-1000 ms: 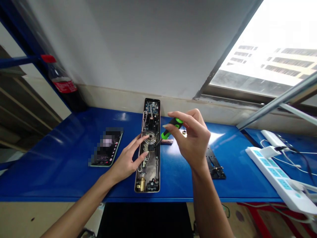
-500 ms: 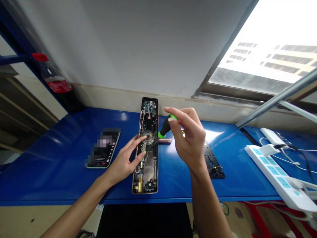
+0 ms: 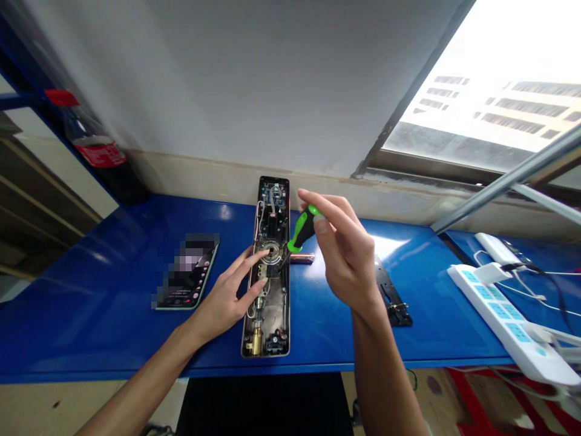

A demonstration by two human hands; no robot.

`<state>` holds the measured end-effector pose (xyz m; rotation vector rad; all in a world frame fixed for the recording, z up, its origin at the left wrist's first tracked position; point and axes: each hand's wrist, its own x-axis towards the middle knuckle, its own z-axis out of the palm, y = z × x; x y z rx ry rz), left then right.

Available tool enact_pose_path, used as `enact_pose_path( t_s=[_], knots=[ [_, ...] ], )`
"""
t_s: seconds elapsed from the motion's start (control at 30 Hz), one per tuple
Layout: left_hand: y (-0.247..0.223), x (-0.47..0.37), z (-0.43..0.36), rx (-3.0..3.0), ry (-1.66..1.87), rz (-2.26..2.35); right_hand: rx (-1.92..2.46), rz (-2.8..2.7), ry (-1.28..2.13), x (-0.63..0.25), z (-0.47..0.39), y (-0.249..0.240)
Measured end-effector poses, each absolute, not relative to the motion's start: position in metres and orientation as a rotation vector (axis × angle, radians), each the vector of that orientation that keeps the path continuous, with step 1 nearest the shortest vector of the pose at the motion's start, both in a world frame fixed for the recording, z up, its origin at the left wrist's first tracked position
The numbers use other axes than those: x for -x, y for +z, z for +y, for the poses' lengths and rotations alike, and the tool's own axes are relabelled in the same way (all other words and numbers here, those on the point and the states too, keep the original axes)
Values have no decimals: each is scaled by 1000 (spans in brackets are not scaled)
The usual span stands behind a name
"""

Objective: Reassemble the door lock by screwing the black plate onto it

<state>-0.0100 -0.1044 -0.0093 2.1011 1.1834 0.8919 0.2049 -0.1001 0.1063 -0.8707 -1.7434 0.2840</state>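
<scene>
An electronic door lock lies open-side up, its long narrow housing showing a blue circuit board, white wires and a brass cylinder. A copper-coloured handle sticks out from its right side. Across the left edge rests my left hand, fingers spread, with a fingertip by the round metal ring and the thumb on the parts just below. My right hand grips a green and black screwdriver by its handle. The shaft slants down left into the housing beside the ring; its exact tip is hard to make out.
A phone lies left on the blue table. A cola bottle stands at the back left. Right of the lock is a black plate, partly behind my forearm. A white power strip with cables is at far right.
The screwdriver handle has turned in my right fingers, so a green stripe now faces me. My right hand has shifted slightly left. My left hand stays in place on the lock.
</scene>
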Motion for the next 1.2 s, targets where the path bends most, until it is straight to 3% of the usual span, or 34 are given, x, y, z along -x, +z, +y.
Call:
enact_pose_path(
  t_s=[0.17, 0.37, 0.57, 0.83, 1.03, 1.2],
  knots=[
    [-10, 10, -104, -2083, 890, 1156, 809, -1672, 457, -204, -99, 102],
    [-10, 10, -104, -2074, 884, 1176, 951, -1563, 274, -203, -97, 101],
    [-8, 10, -104, -2082, 885, 1172, 790, -1671, 513, -211, -101, 100],
    [-11, 9, -104, -2076, 911, 1184, 944, -1568, 279, -210, -99, 99],
    [-8, 8, -103, -2072, 926, 1167, 768, -1732, 581, -212, -104, 100],
    [-9, 7, -103, -2078, 945, 1159, 866, -1663, 365, -208, -105, 98]
  ],
)
